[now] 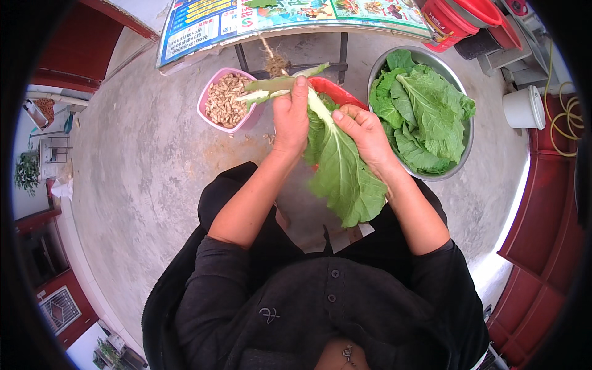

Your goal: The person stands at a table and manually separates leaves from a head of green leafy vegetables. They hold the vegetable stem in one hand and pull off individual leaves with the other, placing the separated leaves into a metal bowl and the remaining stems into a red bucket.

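Between my knees, both hands are on a leafy green plant with a pale stem and a root clump (276, 64) at its top end. My left hand (292, 115) grips the stem, thumb on top, with broken leaf stalks sticking out beside it. Thumb and fingers of my right hand (363, 129) pinch the pale midrib of a large green leaf (344, 171), which hangs down toward my lap. A red container (337, 90) sits beneath the hands, mostly hidden. At the right, a round metal basin (467, 152) holds several broad green leaves (428, 111).
A pink tub (202, 104) of unshelled peanuts (226, 101) stands on the concrete floor (134, 152) at the left. A low table (296, 30) with a printed cover is ahead. Red buckets (448, 23) and a white bucket (522, 108) are at the right.
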The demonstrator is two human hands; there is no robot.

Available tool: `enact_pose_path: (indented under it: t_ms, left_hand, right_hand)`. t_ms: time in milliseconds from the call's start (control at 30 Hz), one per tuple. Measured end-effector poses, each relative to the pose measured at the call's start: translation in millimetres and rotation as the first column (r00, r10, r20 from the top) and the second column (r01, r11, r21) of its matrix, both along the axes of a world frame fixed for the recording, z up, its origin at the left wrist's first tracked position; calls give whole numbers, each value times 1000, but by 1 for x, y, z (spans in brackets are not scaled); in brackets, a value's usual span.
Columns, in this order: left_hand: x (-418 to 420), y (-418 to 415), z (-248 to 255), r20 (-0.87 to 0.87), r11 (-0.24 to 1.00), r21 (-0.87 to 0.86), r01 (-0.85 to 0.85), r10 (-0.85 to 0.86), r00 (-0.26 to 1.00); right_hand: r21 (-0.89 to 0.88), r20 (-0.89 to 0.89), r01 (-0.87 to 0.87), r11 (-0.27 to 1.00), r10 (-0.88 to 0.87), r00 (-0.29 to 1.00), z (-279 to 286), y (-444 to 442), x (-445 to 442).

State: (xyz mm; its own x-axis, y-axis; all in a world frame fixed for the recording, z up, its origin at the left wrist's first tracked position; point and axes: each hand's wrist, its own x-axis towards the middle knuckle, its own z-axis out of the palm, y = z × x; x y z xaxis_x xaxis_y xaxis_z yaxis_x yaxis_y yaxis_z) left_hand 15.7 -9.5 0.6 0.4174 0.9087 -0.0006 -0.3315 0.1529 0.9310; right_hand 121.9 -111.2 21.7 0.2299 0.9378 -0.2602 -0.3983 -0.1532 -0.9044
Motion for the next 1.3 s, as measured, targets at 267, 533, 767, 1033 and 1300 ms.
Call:
enact_pose_path:
  t_ms: [267,533,767,1033,1300]
  left_hand:
    - [-3,8,-3,39,995,-27,-93,94,995]
    - [-3,1,-4,-70,997,-28,-76,74,995]
    - [0,-5,-11,-116,997,76,11,-2,993]
    - [10,-19,-7,-123,995,97,36,-24,992]
    - [-1,4,-14,-83,998,31,-55,57,995]
  right_hand:
    - [-84,-127,47,995,-57,990,5,0,0]
    - [-54,141,-151,987,157,977,7,-1,-5]
    - [-143,95,-310,940,325,941,10,-2,9]
    - [-131,181,-543,829,559,809,12,-6,29]
    - [-124,313,-327,937,350,883,-1,-1,20]
